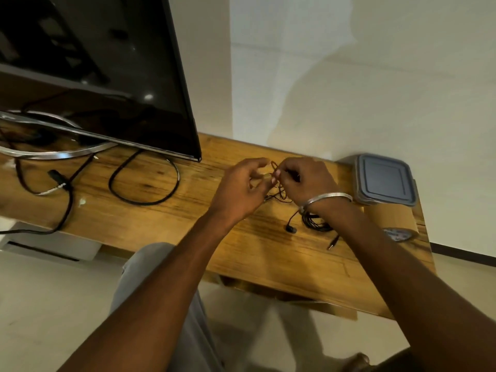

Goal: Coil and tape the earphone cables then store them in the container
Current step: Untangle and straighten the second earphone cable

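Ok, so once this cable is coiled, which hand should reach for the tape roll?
Right, probably. The tape roll lies at the right end of the table beside that forearm, so the right hand is nearer it than the left hand, which could hold the earphone cable.

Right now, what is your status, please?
Left hand, right hand pinch cable. Second earphone loose on table. Container lidded.

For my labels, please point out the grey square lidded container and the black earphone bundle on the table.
Grey square lidded container (pixel 385 180): head view, lid centre.
Black earphone bundle (pixel 315 224): head view, tangled middle.
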